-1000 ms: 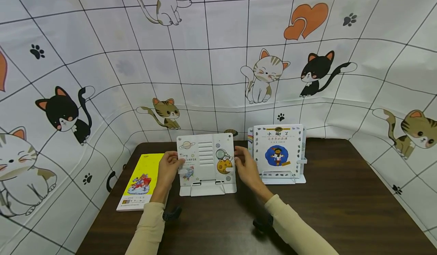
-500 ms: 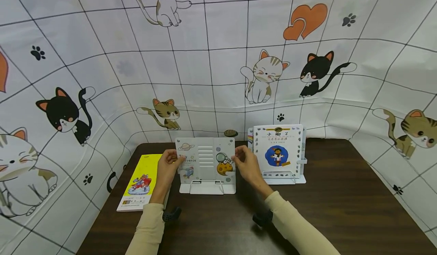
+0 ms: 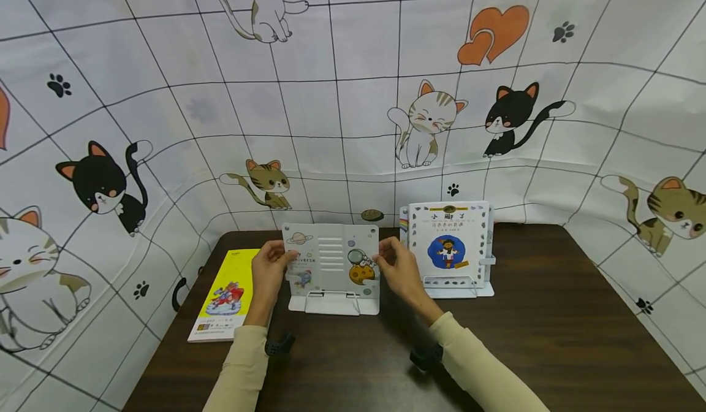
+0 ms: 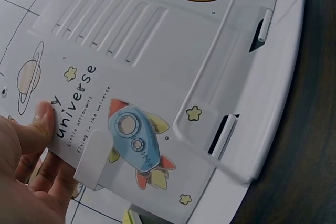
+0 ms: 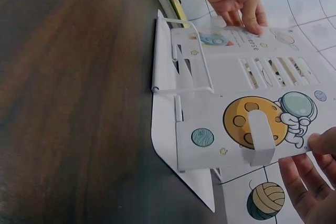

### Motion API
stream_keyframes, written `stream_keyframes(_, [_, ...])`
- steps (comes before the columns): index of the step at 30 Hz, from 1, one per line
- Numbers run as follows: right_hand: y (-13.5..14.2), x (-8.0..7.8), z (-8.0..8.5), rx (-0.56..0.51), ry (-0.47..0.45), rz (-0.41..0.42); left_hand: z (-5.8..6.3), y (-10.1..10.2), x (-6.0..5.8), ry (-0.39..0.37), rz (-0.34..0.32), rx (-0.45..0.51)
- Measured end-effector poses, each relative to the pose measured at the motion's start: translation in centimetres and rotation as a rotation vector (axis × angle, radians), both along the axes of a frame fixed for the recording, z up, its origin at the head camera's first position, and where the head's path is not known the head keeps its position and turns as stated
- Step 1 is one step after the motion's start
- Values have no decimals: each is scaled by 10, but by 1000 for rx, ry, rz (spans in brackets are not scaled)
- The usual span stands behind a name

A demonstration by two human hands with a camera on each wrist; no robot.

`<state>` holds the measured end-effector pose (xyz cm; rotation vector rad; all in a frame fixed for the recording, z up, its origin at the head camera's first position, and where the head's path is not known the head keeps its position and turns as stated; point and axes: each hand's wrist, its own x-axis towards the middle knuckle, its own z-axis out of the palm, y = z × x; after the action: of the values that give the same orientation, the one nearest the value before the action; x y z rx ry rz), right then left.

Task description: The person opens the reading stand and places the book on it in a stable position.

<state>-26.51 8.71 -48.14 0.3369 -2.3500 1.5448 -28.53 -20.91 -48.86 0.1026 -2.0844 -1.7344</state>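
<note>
At nine and three o'clock on the stand (image 3: 333,281), the left hand (image 3: 269,275) and right hand (image 3: 401,272) pinch it on both sides, presumably for even support.

The left grip (image 4: 21,144) pinches a white stand (image 4: 157,72).

The left white rectangular stand (image 3: 331,281) looks like smooth painted metal; the dark-brown wood-grain table (image 3: 342,363) is faintly glossy, the far white cat-printed cloth sheet (image 3: 364,108) rippled.
</note>
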Motion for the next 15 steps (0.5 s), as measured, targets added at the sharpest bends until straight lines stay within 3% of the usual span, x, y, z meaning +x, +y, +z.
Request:
stream_keyframes(6, [-2,11,-1,-20,14,66,1,-1,-12,-15,54,-38])
stream_keyframes(15, [-21,32,-3,-49,63,140,3,-4,-32,6,3,-54])
